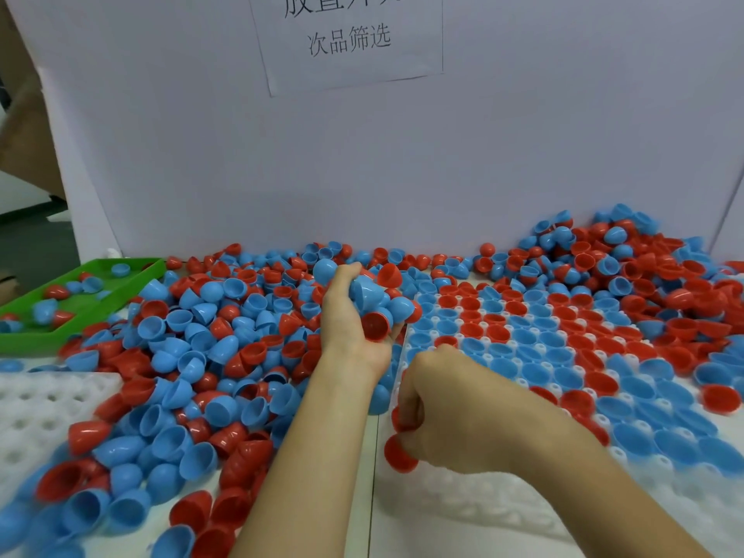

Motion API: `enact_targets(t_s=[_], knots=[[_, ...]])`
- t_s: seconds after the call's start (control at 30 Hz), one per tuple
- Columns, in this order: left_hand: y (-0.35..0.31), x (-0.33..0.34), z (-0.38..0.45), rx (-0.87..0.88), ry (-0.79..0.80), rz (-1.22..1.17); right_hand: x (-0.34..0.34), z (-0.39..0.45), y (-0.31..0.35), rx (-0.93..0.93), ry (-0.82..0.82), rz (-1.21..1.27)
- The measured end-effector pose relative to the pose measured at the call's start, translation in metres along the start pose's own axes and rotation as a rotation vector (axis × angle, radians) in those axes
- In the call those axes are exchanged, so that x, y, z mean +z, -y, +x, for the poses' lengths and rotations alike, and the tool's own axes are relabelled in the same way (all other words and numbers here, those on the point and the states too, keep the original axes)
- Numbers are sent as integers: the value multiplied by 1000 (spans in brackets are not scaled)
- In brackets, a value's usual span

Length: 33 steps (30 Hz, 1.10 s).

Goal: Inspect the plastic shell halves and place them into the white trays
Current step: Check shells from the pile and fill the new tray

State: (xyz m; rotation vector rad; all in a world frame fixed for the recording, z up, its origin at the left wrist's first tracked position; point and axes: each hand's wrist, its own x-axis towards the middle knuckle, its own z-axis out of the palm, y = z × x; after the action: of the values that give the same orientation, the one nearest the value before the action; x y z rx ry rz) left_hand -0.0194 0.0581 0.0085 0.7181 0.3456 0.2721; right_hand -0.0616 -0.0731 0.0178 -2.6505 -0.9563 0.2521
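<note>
Left hand (354,316) cradles a handful of shell halves (372,300); right hand (439,412) pinches a red half (398,455) above the white tray (463,497). Placing appears underway; next it needs an empty socket.

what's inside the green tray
The green tray holds a few loose shell halves, some blue and some red, scattered over its bare floor. Its near right corner is hidden by the shell pile.

Left hand (354,316): forearm extended forward, palm turned up and to the right, fingers (346,271) curled, cupping a handful of shell halves (374,300). Right hand (447,400): nearer the body, back facing up, fingers curled under, pinching a red shell half (396,455).
</note>
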Motion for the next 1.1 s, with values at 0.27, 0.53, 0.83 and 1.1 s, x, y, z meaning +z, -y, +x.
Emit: enact_targets(t_s=[0.27,0.53,0.83,1.1], knots=[[1,0,0,-7,0,14,5,4,2,31,41,-74],[2,0,-1,-36,30,-11,-9,2,-15,-65,-25,110],[10,6,-5,-115,303,148,-27,12,-50,79,-791,479],[17,7,-8,-178,550,310,-30,13,-61,158,-810,549]])
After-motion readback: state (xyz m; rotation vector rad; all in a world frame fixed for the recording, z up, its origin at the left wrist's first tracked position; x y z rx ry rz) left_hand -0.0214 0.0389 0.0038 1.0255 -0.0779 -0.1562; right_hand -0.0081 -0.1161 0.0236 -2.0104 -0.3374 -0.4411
